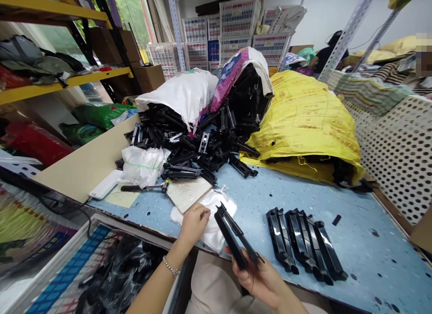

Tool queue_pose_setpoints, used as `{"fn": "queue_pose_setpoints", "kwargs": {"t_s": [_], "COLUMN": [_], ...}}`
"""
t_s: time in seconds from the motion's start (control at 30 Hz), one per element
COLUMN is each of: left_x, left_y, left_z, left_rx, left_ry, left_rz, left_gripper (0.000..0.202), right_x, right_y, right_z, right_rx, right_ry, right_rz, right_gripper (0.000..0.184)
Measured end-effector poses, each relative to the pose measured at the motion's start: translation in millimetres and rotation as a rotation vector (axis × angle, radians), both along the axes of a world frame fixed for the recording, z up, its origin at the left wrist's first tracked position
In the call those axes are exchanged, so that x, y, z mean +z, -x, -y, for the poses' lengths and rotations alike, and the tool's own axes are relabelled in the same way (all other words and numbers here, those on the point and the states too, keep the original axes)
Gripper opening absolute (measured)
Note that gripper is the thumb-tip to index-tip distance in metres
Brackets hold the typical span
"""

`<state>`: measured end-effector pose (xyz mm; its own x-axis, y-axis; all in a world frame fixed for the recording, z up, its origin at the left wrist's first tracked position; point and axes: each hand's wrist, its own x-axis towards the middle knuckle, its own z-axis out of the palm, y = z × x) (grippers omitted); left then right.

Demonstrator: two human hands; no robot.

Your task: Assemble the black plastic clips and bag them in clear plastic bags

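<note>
My right hand (254, 275) grips the lower end of a long black hinged piece (232, 233) that looks like a stapler, tilted with its two arms slightly apart. My left hand (195, 219), with a beaded bracelet at the wrist, has its fingers curled together beside the piece's upper end. Whether anything small is pinched in them is hidden. Under and beside that hand lie thin white plastic bags (224, 203) at the table edge. To the right, several similar black staplers (300, 242) lie side by side on the speckled blue table (374, 264).
A heap of black staplers (216, 147) spills from white sacks (184, 93) at the back. A yellow sack (310, 120) stands right of it. A hammer (145, 188), a pale board (187, 192) and a wrapped white bundle (143, 165) lie left. A crate (97, 219) sits below.
</note>
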<state>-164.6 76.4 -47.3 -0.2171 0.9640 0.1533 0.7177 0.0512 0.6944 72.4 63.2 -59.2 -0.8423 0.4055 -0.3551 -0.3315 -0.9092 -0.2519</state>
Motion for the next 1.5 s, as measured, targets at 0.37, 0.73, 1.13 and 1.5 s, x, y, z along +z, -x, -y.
{"fn": "queue_pose_setpoints", "kwargs": {"t_s": [0.37, 0.73, 1.13, 1.5], "left_x": [25.6, 91.3, -14.3, 1.5], "left_y": [-22.9, -30.7, 61.1, -53.7], "left_z": [37.1, 110.3, 125.2, -1.8], "left_rx": [-0.412, -0.382, 0.035, 0.042], "left_ry": [-0.1, 0.141, 0.824, 0.126], "left_rz": [-0.065, -0.05, -0.322, -0.084], "left_gripper": [0.071, 0.05, 0.02, 0.015], "right_x": [-14.7, 49.3, 44.3, 28.6], "right_y": [25.0, 5.6, -69.9, -31.7], "right_z": [-14.2, -7.9, -148.4, -97.0], "right_rx": [-0.007, 0.071, 0.428, -0.172], "right_ry": [0.052, -1.178, -2.185, -1.034], "right_rz": [-0.031, 0.457, 0.97, 0.711], "right_gripper": [0.026, 0.032, 0.034, 0.039]}}
